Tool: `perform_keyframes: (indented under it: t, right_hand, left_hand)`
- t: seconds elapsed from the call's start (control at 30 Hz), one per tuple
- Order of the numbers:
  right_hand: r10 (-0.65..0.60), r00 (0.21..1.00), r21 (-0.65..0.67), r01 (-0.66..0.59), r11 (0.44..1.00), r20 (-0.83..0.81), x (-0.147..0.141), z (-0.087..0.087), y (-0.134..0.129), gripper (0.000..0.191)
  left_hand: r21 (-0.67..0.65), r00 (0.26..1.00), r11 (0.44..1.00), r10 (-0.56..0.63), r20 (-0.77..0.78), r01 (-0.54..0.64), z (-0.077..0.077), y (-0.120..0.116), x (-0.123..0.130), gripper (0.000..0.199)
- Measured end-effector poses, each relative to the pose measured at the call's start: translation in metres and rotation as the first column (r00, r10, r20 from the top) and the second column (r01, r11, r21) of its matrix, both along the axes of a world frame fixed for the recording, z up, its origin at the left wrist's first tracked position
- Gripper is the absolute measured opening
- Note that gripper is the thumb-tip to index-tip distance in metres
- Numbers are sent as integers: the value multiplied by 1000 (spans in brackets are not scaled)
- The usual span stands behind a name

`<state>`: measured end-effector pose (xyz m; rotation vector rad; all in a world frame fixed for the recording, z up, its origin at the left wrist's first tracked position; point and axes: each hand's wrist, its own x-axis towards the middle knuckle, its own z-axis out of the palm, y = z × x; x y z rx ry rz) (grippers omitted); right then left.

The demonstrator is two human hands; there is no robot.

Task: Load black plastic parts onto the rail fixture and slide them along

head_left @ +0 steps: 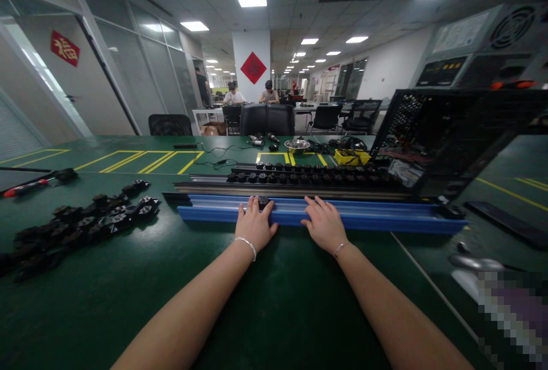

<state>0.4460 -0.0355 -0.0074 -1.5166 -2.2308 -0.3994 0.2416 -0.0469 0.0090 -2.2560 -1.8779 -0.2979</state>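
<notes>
A long blue rail (385, 221) lies across the green table in front of me. My left hand (256, 224) rests on its left half, fingers spread, with its fingertips at a small black part (263, 201) in the channel. Further right, my right hand (324, 222) touches the same rail with its fingers apart. Neither hand is wrapped round anything. Just behind the blue rail are dark and grey rails (222, 188), and beyond them stand rows of small black parts (295, 177).
Piled black parts (89, 221) lie on the left, near a red-handled tool (25, 188). A metal bowl (297, 145) and a yellow object (351, 157) sit behind the rails. An open computer case (454, 130) stands at the right. Two people sit at a far table.
</notes>
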Motion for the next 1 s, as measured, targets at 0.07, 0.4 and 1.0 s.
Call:
perform_keyframes:
  t: [0.07, 0.4, 1.0]
  right_hand:
    - [-2, 1000, -2, 2, 1000, -3, 0, 0, 0, 15]
    - [4, 1000, -8, -4, 1000, 1, 1, 0, 1, 15]
    - [6, 1000, 9, -6, 1000, -3, 1, -1, 1, 14]
  left_hand:
    - [-6, 1000, 1000, 7, -4, -7, 1, -1, -2, 63]
    - [-2, 999, 1000, 24, -22, -24, -1, 2, -18, 63]
    - [-5, 996, 997, 76, -47, -76, 5, 0, -36, 59]
